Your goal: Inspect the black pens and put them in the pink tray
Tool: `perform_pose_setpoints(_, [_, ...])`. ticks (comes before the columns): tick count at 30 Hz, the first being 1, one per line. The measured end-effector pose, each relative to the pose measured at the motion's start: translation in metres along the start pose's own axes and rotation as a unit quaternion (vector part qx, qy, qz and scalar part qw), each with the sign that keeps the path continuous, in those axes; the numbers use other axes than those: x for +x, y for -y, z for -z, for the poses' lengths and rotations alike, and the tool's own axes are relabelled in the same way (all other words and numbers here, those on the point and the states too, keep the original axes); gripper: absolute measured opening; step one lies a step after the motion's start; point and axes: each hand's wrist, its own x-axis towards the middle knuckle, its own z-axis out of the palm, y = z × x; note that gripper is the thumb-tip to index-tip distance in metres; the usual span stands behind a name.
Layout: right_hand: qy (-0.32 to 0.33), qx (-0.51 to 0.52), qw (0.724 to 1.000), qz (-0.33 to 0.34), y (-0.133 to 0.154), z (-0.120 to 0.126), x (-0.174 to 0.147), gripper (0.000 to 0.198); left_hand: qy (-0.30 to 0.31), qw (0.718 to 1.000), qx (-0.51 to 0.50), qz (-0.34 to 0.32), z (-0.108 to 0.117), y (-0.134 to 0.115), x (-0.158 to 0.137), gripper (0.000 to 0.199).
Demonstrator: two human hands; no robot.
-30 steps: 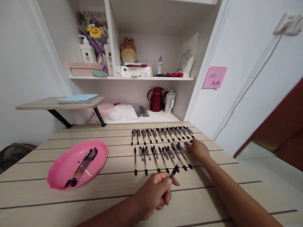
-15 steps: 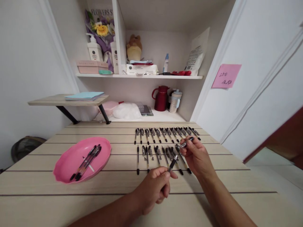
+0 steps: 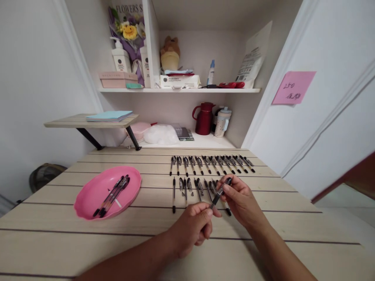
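Between the fingers of my left hand (image 3: pixel 197 226) is the barrel of a black pen (image 3: pixel 215 201), its tip end slanting up to the right. My right hand (image 3: pixel 241 199) pinches a clear and black pen cap (image 3: pixel 226 184) that now sits over the pen's tip end; how far it is pushed on, I cannot tell. Just beyond the hands lies a front row of uncapped pens (image 3: pixel 174 195) with loose caps (image 3: pixel 189 183) and small tips beside them, partly hidden by my right hand. Farther back runs a longer row of pens (image 3: pixel 192 166) with caps alongside.
On the left of the slatted table (image 3: pixel 123 249) stands a pink dish (image 3: pixel 83 205) with several pens (image 3: pixel 113 197) in it. A small raised shelf (image 3: pixel 70 121) holds blue paper. At the back are a red jug (image 3: pixel 204 119) and a pale tumbler (image 3: pixel 222 123).
My right hand has brought the cap down and left onto the pen's tip end, where the two were apart before. My left hand has kept its hold. The camera view has shifted slightly.
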Motion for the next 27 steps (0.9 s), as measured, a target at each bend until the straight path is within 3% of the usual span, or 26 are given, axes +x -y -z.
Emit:
perform_pose_setpoints(6, [0.054,-0.016,0.996,-0.068,-0.01,-0.005,-0.005,0.025,-0.021,1.0,0.0,-0.005,-0.001,-0.002,0.0,0.027])
perform_pose_setpoints(15, [0.042,0.007,0.995,-0.094,-0.01,-0.01,-0.007,0.018,-0.056,0.998,0.019,-0.015,-0.005,-0.002,0.002,0.025])
perform_pose_setpoints(21, [0.027,-0.006,0.996,-0.086,-0.01,-0.012,-0.008,0.018,-0.097,0.971,0.19,-0.106,-0.001,0.001,0.006,0.024])
perform_pose_setpoints(24, [0.021,-0.039,0.996,-0.079,-0.011,-0.009,-0.007,0.02,-0.107,0.966,0.206,-0.114,0.0,0.004,0.009,0.02])
perform_pose_setpoints(27, [0.019,-0.056,0.997,-0.051,-0.01,-0.002,-0.005,0.036,-0.111,0.969,0.194,-0.107,-0.001,0.001,0.01,0.023])
